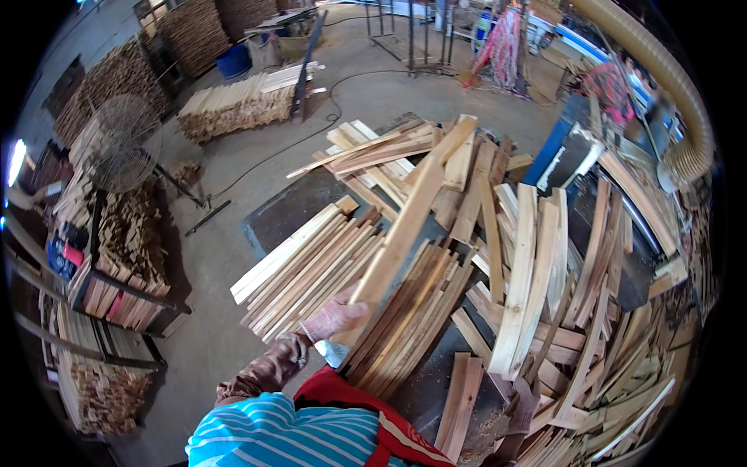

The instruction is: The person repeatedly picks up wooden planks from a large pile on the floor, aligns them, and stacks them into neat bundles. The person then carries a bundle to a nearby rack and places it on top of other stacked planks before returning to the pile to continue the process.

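Observation:
My left hand (336, 315) is closed around the near end of a long wooden board (416, 214). The board slants up and away to the right, over the other wood. Beneath and beside it lie a row of pale wooden strips (311, 268) on the left and a row of browner strips (408, 319) on the right. My right hand (524, 401) is low on the right, among loose boards. A thin dark slat (551, 335) runs down to it, but its fingers are too unclear to show whether they grip the slat.
Crossed boards (381, 152) lie at the table's far side. Curved boards (529, 280) and a heap of offcuts (622, 405) crowd the right, by a blue-framed machine (556, 144) and a ribbed hose (692, 93). A floor fan (124, 144) and stacked wood (233, 105) stand left. Another person (611, 89) is far right.

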The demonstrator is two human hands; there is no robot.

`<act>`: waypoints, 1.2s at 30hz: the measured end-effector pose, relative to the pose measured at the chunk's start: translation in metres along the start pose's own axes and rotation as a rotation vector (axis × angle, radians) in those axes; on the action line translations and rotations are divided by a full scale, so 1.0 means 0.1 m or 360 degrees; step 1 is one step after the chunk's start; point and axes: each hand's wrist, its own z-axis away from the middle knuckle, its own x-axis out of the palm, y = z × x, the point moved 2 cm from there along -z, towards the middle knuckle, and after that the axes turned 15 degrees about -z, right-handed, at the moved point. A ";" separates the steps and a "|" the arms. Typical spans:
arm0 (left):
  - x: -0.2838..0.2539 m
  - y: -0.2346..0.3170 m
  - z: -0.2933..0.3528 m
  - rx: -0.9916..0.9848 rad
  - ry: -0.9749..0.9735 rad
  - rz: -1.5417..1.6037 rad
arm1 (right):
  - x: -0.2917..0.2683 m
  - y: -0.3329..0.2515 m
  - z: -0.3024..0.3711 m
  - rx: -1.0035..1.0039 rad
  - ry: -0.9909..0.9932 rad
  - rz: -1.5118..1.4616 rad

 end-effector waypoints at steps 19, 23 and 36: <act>-2.92 -1.21 0.25 -0.0964 0.0967 -0.2064 | 0.20 -0.04 0.00 0.0097 -0.0126 0.0253; -3.23 -1.74 0.02 -0.1080 0.0626 -0.2162 | 0.59 -0.46 0.33 0.0105 -0.0102 0.0336; -3.43 -2.24 -0.16 -0.0975 0.0887 -0.2163 | 0.69 -0.52 1.06 -0.0212 0.0546 0.1886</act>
